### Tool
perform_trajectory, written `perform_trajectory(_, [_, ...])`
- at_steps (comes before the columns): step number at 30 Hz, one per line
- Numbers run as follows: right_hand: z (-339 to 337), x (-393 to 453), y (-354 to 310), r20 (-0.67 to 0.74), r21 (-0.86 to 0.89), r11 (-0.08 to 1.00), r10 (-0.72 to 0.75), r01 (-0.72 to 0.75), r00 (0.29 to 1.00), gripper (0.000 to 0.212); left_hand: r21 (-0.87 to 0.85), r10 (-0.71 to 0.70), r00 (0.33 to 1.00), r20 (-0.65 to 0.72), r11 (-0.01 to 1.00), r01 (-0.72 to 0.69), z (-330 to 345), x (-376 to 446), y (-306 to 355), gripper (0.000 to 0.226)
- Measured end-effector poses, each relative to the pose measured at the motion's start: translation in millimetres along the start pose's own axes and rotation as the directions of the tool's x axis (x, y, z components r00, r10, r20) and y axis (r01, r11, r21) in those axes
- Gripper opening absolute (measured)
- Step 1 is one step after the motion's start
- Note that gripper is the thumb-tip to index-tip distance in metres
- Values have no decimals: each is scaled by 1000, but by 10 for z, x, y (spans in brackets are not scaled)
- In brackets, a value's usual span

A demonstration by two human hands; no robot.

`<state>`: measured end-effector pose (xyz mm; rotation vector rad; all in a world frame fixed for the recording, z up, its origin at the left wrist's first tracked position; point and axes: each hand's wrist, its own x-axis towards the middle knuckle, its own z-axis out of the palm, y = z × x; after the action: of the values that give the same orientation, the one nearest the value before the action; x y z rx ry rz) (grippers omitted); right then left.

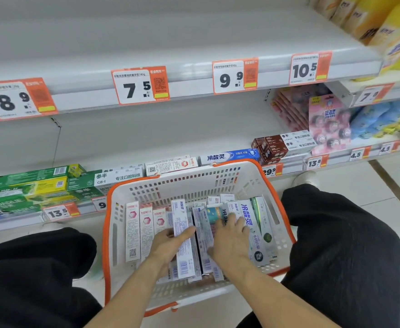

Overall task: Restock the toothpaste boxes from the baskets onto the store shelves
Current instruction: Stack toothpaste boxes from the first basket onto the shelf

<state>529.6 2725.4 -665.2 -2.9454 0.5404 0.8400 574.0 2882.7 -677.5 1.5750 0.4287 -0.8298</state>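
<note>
A white basket (pixel 114 233) with an orange rim sits on the floor between my knees, holding several toothpaste boxes. My left hand (pixel 168 245) grips a white and blue toothpaste box (pixel 182 230) that stands on end in the basket's middle. My right hand (pixel 229 237) reaches in beside it, fingers resting among the boxes; a blue-lettered white box (pixel 248 218) lies just right of it. Three pink-marked boxes (pixel 144 223) stand at the basket's left. Whether my right hand holds a box is hidden.
The bottom shelf (pixel 296 165) carries green boxes (pixel 26 185) at left, a blue box (pixel 229 156) and brown boxes (pixel 270 147) behind the basket. The middle shelf (pixel 194 84) has price tags. Pink and yellow packs stand at right. My knees flank the basket.
</note>
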Motion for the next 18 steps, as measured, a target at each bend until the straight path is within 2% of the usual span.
perform_trajectory(2, [55, 38, 112, 63, 196, 976, 88, -99, 994, 92, -23, -17, 1000, -2, 1000, 17, 13, -11, 24, 74])
perform_trajectory(4, [93, 49, 204, 119, 383, 911, 114, -152, 986, 95, -20, -33, 999, 17, 999, 34, 59, -23, 40, 91])
perform_trajectory(5, [106, 52, 234, 100, 414, 900, 107, -139, 989, 93, -14, -48, 998, 27, 999, 49, 87, -23, 44, 94])
perform_trajectory(8, [104, 32, 268, 50, 475, 876, 73, -88, 996, 86, -14, -62, 995, 77, 998, 63, 153, -69, 84, 82])
perform_trajectory(11, [96, 47, 262, 89, 661, 744, 56, -101, 994, 66, -20, -106, 990, 94, 994, 109, 178, -73, 69, 99])
perform_trajectory(12, [94, 59, 269, 84, 708, 699, 58, -100, 995, 52, -41, -116, 988, 103, 992, 120, 181, -81, 78, 94])
perform_trajectory(14, [58, 88, 284, 47, 708, 703, 47, -66, 998, 23, -85, -130, 985, 114, 986, 141, 190, -150, 141, 62])
perform_trajectory(16, [5, 133, 322, 32, 680, 731, 49, -57, 998, 24, -141, -133, 984, 122, 979, 150, 181, -186, 209, 41])
perform_trajectory(18, [-157, 168, 366, -22, 661, 750, 48, -21, 999, 34, -183, -90, 990, 113, 977, 110, 161, -212, 306, 34])
